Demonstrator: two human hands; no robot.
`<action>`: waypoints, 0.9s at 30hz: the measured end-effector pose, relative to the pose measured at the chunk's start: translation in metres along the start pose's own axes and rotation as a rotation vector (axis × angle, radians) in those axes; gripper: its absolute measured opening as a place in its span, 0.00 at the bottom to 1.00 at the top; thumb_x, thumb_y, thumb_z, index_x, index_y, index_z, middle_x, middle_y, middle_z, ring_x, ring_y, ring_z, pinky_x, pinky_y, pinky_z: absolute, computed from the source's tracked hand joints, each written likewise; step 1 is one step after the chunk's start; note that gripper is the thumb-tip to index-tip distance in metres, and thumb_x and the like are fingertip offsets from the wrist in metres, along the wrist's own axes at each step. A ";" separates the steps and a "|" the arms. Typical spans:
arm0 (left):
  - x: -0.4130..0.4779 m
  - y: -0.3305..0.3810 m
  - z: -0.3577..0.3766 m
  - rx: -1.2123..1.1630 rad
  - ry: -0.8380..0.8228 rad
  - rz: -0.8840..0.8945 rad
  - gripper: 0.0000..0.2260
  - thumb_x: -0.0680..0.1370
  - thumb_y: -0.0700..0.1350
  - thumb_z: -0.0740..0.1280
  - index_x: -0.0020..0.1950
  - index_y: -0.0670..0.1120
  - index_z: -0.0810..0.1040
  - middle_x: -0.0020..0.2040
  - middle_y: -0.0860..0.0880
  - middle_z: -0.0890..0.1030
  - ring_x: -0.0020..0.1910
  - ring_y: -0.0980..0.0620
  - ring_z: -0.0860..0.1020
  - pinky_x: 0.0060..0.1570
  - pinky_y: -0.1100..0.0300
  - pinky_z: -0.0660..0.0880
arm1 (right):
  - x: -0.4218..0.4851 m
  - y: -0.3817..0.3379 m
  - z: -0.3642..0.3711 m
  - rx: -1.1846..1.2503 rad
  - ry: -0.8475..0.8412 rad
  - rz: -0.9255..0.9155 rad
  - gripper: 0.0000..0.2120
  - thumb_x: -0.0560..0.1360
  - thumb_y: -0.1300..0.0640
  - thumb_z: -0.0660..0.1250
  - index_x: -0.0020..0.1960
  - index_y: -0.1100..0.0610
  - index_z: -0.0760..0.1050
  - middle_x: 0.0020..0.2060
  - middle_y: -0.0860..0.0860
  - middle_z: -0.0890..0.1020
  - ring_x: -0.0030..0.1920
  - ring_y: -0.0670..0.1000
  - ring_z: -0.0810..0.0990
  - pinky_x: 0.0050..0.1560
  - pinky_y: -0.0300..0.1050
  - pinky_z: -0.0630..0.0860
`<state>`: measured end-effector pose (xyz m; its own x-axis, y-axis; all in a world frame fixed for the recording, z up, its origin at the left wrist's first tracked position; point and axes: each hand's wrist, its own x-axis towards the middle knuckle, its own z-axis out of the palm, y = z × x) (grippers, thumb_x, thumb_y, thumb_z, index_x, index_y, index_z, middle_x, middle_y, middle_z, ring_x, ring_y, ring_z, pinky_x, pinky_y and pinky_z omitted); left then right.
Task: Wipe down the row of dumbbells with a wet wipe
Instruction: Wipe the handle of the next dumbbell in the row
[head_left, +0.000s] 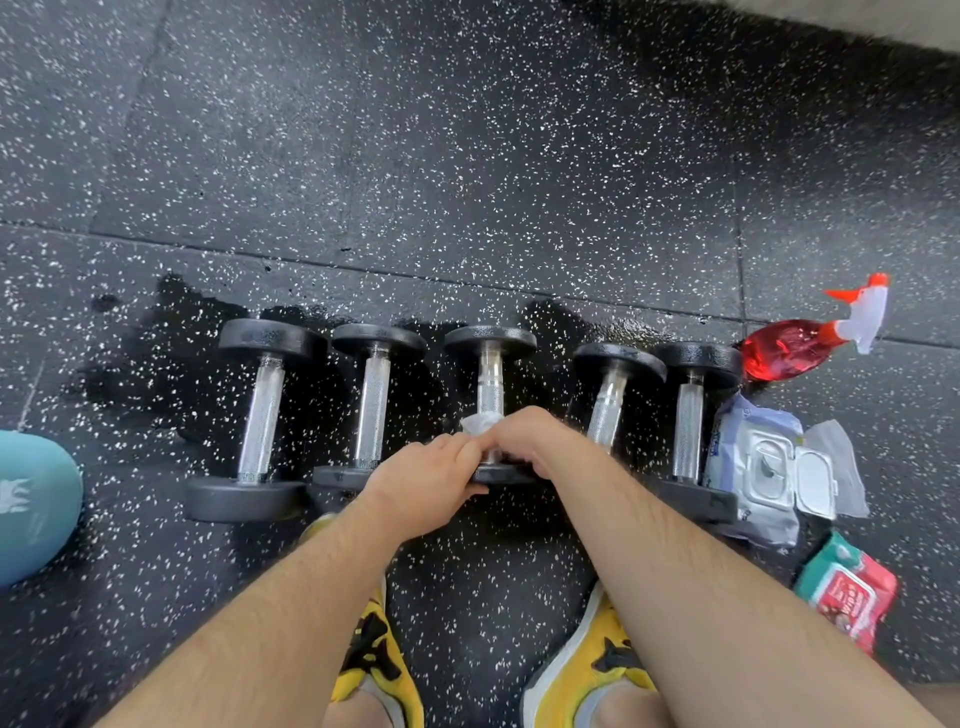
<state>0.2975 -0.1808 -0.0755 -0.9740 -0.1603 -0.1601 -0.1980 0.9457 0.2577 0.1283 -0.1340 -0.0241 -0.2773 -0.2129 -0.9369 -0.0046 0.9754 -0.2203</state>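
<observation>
Several black dumbbells with chrome handles lie side by side on the speckled rubber floor. Both hands are on the near end of the middle dumbbell (490, 364). My right hand (524, 441) curls round its handle with a white wet wipe (480, 423) bunched under the fingers. My left hand (423, 483) grips the near weight plate of the same dumbbell, fingertips meeting the right hand. The leftmost dumbbell (260, 415) and the rightmost dumbbell (691, 415) lie untouched.
A wet wipe pack (758, 462) with its lid open lies right of the row, a red spray bottle (800, 348) behind it and a red-and-green packet (847, 592) nearer me. A teal object (31, 504) sits at left. Wet patches darken the floor. My yellow shoes (374, 660) stand below.
</observation>
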 end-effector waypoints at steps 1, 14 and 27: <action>0.000 0.000 0.000 0.004 -0.004 0.001 0.25 0.81 0.60 0.52 0.68 0.43 0.68 0.58 0.47 0.78 0.52 0.48 0.79 0.40 0.53 0.79 | -0.002 -0.001 -0.003 -0.054 -0.034 0.019 0.18 0.71 0.51 0.77 0.53 0.60 0.78 0.58 0.56 0.79 0.54 0.54 0.77 0.49 0.49 0.73; 0.001 0.002 -0.003 0.026 0.045 0.006 0.16 0.81 0.59 0.56 0.51 0.48 0.70 0.43 0.52 0.75 0.37 0.53 0.74 0.29 0.59 0.69 | 0.004 0.001 -0.047 0.129 -0.338 0.028 0.15 0.75 0.54 0.76 0.57 0.60 0.79 0.36 0.48 0.81 0.36 0.45 0.77 0.45 0.39 0.78; 0.001 0.001 -0.002 -0.016 0.021 -0.010 0.18 0.80 0.59 0.56 0.54 0.45 0.72 0.47 0.50 0.76 0.41 0.50 0.76 0.31 0.56 0.75 | 0.000 -0.006 -0.016 -0.264 0.021 -0.085 0.30 0.75 0.39 0.71 0.63 0.64 0.75 0.52 0.56 0.81 0.51 0.56 0.81 0.58 0.53 0.78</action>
<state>0.2958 -0.1810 -0.0737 -0.9741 -0.1752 -0.1430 -0.2088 0.9395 0.2715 0.1131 -0.1393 -0.0183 -0.2852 -0.2957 -0.9117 -0.2782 0.9358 -0.2164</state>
